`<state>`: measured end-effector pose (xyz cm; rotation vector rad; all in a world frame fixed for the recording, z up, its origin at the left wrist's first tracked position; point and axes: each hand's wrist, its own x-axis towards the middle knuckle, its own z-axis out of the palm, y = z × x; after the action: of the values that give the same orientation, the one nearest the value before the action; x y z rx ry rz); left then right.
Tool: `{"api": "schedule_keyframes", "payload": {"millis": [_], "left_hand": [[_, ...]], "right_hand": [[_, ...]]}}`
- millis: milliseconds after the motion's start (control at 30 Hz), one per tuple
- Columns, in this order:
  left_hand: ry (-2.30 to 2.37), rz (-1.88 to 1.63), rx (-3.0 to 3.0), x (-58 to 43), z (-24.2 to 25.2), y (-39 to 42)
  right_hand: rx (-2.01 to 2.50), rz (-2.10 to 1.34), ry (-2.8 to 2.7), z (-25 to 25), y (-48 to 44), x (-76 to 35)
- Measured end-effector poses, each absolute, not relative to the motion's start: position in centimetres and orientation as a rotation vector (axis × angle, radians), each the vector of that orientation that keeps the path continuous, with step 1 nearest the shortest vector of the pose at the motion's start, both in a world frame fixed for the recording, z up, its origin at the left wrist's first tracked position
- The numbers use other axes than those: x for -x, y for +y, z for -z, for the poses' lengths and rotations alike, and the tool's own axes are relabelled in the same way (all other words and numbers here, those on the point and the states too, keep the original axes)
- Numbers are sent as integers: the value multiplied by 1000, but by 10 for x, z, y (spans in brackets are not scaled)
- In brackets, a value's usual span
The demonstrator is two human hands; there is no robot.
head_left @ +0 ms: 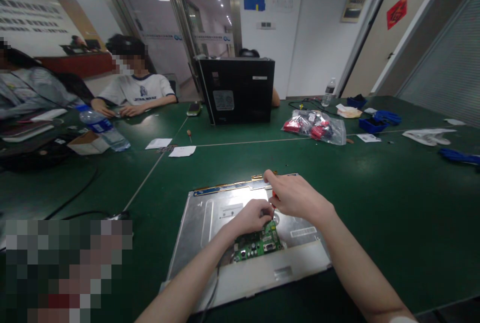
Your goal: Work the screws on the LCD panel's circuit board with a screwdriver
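Observation:
A flat silver metal panel [195, 223] lies on the green table in front of me. On it sits a green circuit board [258, 244], partly covered by my left hand. My left hand [255, 217] is closed at the board's upper edge, its fingertips at something too small to make out. My right hand [292, 195] is wrapped round a red-handled screwdriver [275, 196], which points down to the board's upper right corner beside the left fingertips. A dark cable runs off the panel's lower edge, under my left forearm.
A black computer case [236, 90] stands at the far side. Bagged red items [317, 127], blue cables [388, 117] and a bottle [328, 92] lie or stand back right. Papers [182, 151], a small screwdriver [189, 135] and a large bottle [103, 128] are left. People sit across the table.

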<state>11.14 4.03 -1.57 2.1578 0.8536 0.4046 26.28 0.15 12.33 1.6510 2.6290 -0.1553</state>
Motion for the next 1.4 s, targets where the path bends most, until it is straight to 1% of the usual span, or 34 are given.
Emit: {"api": "schedule_keyframes", "payload": {"millis": [133,400,667,933,1200,1400], "left_hand": [[862,-406,-2161,-111,16,40],[859,-401,-2179,-111,18,44],[868,-407,-2178,-111,16,41],[852,-399,-2196,-111,19,43],[864,-403,-2190,-111,13,40],[853,-405,-2200,-112,15,42]], "right_hand": [[-1700,103,2607,-123,3,-262],[-1545,265,2720,-124,-3,-266],[-1717,109,2571,-126,2,-261],[-1544,305,2734,-124,0,-268],[-1705,140,2588,-122,3,-263],[-1576,272,2725,-124,-1,-267]]}}
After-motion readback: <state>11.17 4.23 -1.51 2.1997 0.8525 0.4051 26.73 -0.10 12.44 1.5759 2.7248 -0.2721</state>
